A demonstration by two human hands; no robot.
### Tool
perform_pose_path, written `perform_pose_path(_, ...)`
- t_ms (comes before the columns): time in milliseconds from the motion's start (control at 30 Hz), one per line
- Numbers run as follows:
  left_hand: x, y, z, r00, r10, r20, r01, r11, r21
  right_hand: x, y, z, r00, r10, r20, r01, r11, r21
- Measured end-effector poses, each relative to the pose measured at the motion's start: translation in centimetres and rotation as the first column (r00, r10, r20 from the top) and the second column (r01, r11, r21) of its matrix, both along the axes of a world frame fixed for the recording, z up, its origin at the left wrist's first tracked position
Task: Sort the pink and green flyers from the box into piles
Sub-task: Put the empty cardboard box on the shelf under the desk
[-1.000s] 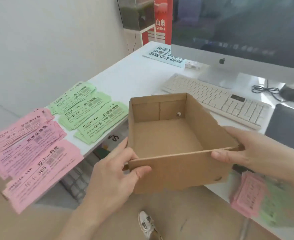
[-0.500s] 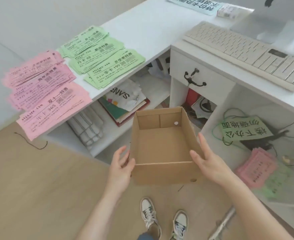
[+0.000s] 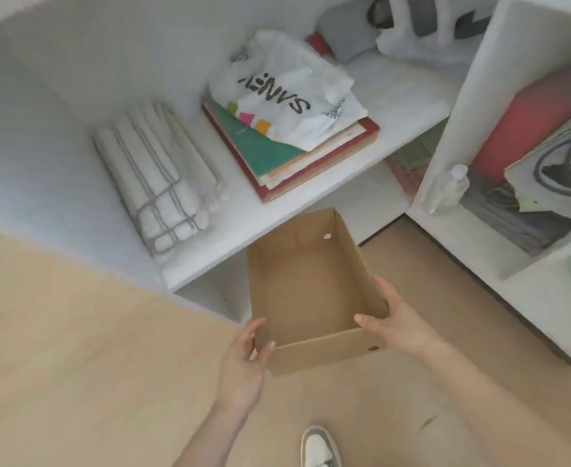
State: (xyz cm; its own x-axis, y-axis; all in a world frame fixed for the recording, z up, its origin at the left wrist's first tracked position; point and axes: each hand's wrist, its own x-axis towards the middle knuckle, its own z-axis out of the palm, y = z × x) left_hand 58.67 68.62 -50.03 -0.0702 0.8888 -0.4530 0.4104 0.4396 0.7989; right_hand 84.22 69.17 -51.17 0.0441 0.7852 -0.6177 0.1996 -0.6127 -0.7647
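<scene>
The empty brown cardboard box [image 3: 307, 291] hangs low over the floor, its far end just below the front edge of a white shelf. My left hand [image 3: 243, 355] grips its near left corner, thumb and fingers curled around the edge. My right hand [image 3: 395, 321] holds the right wall, thumb hooked over the rim into the box. The sorted flyer piles on the desk are out of view. Blurred pink and green paper [image 3: 408, 163] lies under the shelf, beside the white divider.
The white shelf [image 3: 311, 210] carries a folded white-and-grey cloth [image 3: 156, 173] and a stack of books [image 3: 297, 156] under a printed white bag [image 3: 287, 96]. A white divider [image 3: 452, 106] and cluttered cubby stand at right. Wooden floor [image 3: 75, 365] and my shoe [image 3: 319, 446] lie below.
The box has come down from desk height to just above the floor, both hands still on it. My view tilted down, so the desk top and flyer piles left the frame.
</scene>
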Motion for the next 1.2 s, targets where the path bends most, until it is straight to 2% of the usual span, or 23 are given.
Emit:
perform_pose_path(67,-0.9,1.4,-4.2,0.994,-0.024,-0.107,0.030,0.998,0.057,-1.8,2.3,-4.5,0.999,-0.033,-0.004,0.033,0.997,0.070)
perform_pose_path(133,-1.3,2.4,-7.4,0.975,-0.073,-0.210,0.094,0.991,0.090,-3.3,4.0,-8.0,0.991,-0.136,-0.013,0.137,0.985,0.103)
perform_pose_path(267,-1.5,3.6,-11.6,0.867,-0.137,-0.479,0.219,0.968,0.120,-5.1,5.6,-12.0,0.922,-0.350,-0.164,0.366,0.927,0.079)
perform_pose_path(367,-1.5,5.1,-12.9,0.687,-0.173,-0.706,0.375,0.916,0.141,-5.6,6.1,-13.0,0.883,-0.379,-0.276,0.401,0.916,0.025)
perform_pose_path(433,-0.7,6.0,-12.8,0.602,-0.327,-0.729,0.536,0.842,0.065,-5.7,6.8,-13.4,0.862,-0.375,-0.340,0.407,0.913,0.025)
perform_pose_path(467,-0.2,6.3,-12.9,0.526,-0.421,-0.739,0.615,0.789,-0.011,-5.9,7.3,-13.4,0.856,-0.371,-0.359,0.411,0.911,0.040)
perform_pose_path(533,0.7,6.8,-13.3,0.356,-0.520,-0.776,0.713,0.689,-0.134,-6.6,8.3,-13.8,0.882,-0.347,-0.318,0.395,0.914,0.098)
perform_pose_path(600,1.0,7.7,-14.1,0.288,-0.507,-0.812,0.717,0.677,-0.168,-7.4,9.1,-14.0,0.933,-0.320,-0.167,0.347,0.921,0.177)
perform_pose_path(667,0.8,8.8,-14.7,0.282,-0.488,-0.826,0.679,0.710,-0.188,-7.9,9.6,-14.3,0.958,-0.287,0.027,0.271,0.929,0.251)
perform_pose_path(733,0.7,10.0,-15.3,0.319,-0.466,-0.825,0.647,0.743,-0.169,-8.2,10.2,-14.6,0.953,-0.279,0.117,0.233,0.924,0.302)
perform_pose_path(800,1.0,10.9,-15.4,0.337,-0.437,-0.834,0.649,0.749,-0.130,-8.7,11.0,-14.8,0.969,-0.232,0.086,0.195,0.931,0.307)
perform_pose_path(867,1.3,11.8,-15.5,0.347,-0.442,-0.827,0.652,0.748,-0.126,-9.3,11.9,-15.1,0.995,-0.097,0.034,0.087,0.970,0.228)
perform_pose_path(933,1.6,12.7,-15.4,0.403,-0.504,-0.764,0.618,0.765,-0.179,-9.8,12.4,-15.4,0.999,0.042,-0.026,-0.038,0.988,0.147)
perform_pose_path(1033,2.3,12.8,-14.2,0.469,-0.583,-0.663,0.587,0.767,-0.259,-9.2,11.9,-14.3,0.989,0.084,-0.121,-0.069,0.990,0.125)
perform_pose_path(1100,3.1,11.9,-12.4,0.514,-0.566,-0.645,0.601,0.774,-0.201,-8.0,10.5,-12.3,0.989,0.075,-0.130,-0.057,0.989,0.135)
perform_pose_path(1200,4.7,9.6,-7.5,0.636,-0.481,-0.603,0.607,0.795,0.006,-6.2,7.5,-7.0,0.988,0.015,-0.152,0.008,0.989,0.149)
